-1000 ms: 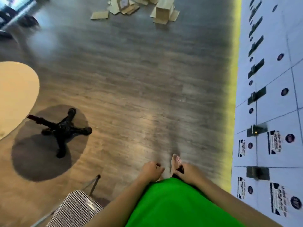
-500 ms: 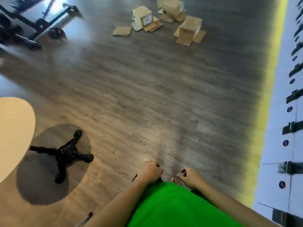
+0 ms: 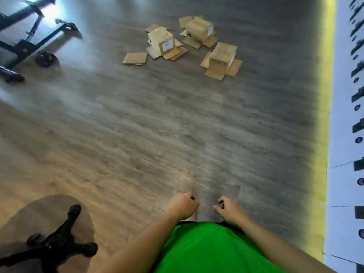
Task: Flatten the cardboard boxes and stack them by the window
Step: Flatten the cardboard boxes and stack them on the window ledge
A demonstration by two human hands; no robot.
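Three upright cardboard boxes stand far ahead on the wooden floor with their flaps splayed out: a left box with a white label, a back box, and a right box. A flat cardboard piece lies to their left. My left hand and my right hand hang low in front of my green shirt, fingers curled and holding nothing. Both hands are far from the boxes.
A black table base stands at the lower left. A black wheeled frame sits at the upper left. White lockers with a yellow-lit strip along the floor line the right side.
The view has tilted up and moved forward, so the boxes appear larger and lower in view. The round table top at the left has left the view. Both hands stay empty.
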